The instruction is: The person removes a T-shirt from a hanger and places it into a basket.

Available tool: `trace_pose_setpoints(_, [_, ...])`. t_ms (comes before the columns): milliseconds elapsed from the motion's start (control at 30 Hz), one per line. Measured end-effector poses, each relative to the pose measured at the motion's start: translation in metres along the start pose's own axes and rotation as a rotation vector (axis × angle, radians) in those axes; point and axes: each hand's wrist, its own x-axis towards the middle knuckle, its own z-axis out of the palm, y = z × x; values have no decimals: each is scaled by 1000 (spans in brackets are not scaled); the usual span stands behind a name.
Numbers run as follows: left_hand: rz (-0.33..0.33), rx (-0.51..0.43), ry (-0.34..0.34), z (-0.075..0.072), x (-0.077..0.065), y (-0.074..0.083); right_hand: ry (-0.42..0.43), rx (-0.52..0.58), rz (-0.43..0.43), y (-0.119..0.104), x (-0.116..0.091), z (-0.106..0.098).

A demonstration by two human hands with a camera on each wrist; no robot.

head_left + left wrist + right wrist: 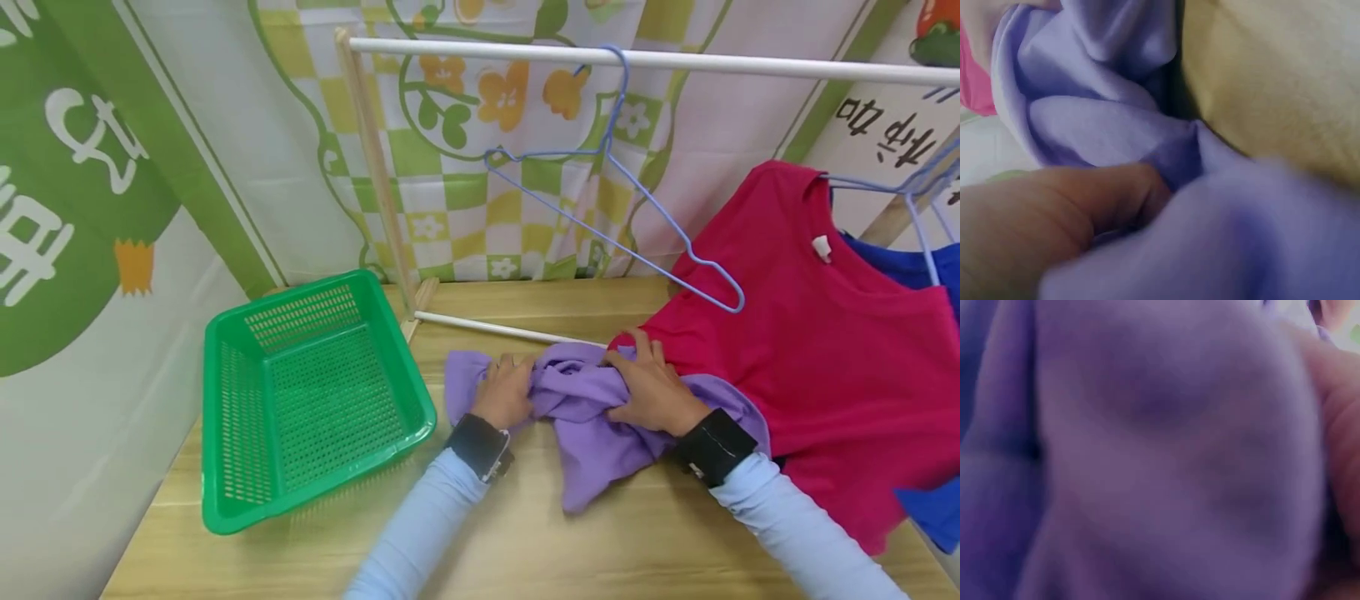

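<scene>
A crumpled purple garment (pixel 581 392) lies on the wooden table below the rack. My left hand (pixel 504 392) grips its left part; in the left wrist view the thumb (pixel 1116 194) presses into the purple folds (pixel 1097 125). Farther right, my right hand (pixel 656 387) holds the same garment, its fingertips near the red shirt's edge. Purple cloth (pixel 1179 456) fills most of the right wrist view, blurred, with part of that hand (pixel 1341 412) at the right edge. Above hangs a bare blue hanger (pixel 607 154) on the white rail (pixel 675 60).
A green plastic basket (pixel 315 492) stands on the table at left. The red T-shirt (pixel 817 333) hangs at right on a hanger, with a blue garment (pixel 930 508) behind it. The rack's wooden post (pixel 378 167) and lower white bar (pixel 495 327) stand behind my hands.
</scene>
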Motion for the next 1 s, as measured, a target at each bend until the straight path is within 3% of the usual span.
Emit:
trace_pose_setpoints(133, [10,37,82,-11,-4,7,112,12,-35,-15,5,-4])
trace_pose_setpoints(233, [56,50,171,-31,-9,18,178,40,-41,-34,12,-18])
trace_pose_setpoints(467, [187,-2,365,-97,-31,43,257,225,-93,-93,34,-56])
trace_pose_setpoints(667, [247,-49,505,-159,-53,41,365,439,-218,-144,57,-78])
trace_pose_setpoints(767, [250,-4,635,-192,-69,41,443,497,-326,-169,72,-95])
trace_pose_setpoints(1000, [181,115,1044,-264,-117,42,566,664,-648,-249,109,-136])
